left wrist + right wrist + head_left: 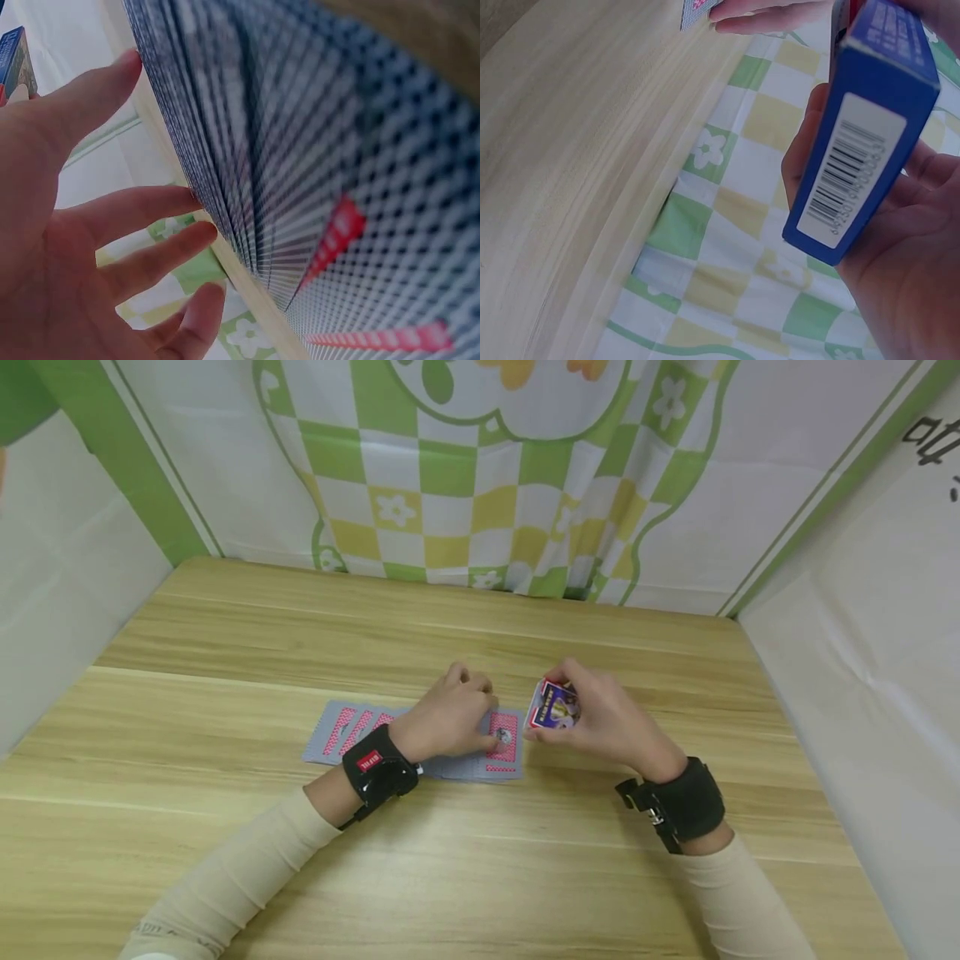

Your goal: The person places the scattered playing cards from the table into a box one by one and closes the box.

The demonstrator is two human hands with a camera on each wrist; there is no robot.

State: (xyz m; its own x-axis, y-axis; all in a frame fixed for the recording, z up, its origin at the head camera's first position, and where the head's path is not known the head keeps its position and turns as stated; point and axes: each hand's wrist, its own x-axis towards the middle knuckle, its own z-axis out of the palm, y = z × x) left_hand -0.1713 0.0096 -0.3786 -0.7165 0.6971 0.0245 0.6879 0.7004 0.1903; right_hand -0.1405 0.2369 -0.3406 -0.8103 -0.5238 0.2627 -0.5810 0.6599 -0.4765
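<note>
A row of overlapping playing cards [504, 739] lies face down on the table, with red pattern panels inside grey-looking borders. My left hand [448, 717] is over the right part of the row and hides its middle. In the left wrist view, the thumb and fingertips of the left hand [67, 187] reach the cards [360, 150] with gaps between the fingers. Just right of the row, my right hand [611, 718] grips a small card box [555, 706] between thumb and fingers. The right wrist view shows the box's [922, 97] blue side with a white barcode label.
The wooden table [480, 860] ends at the back against a green, white and yellow checked cloth [450, 468]. White cloth walls stand on the left [67, 585] and right [877, 635]. Each wrist wears a black strap [686, 806].
</note>
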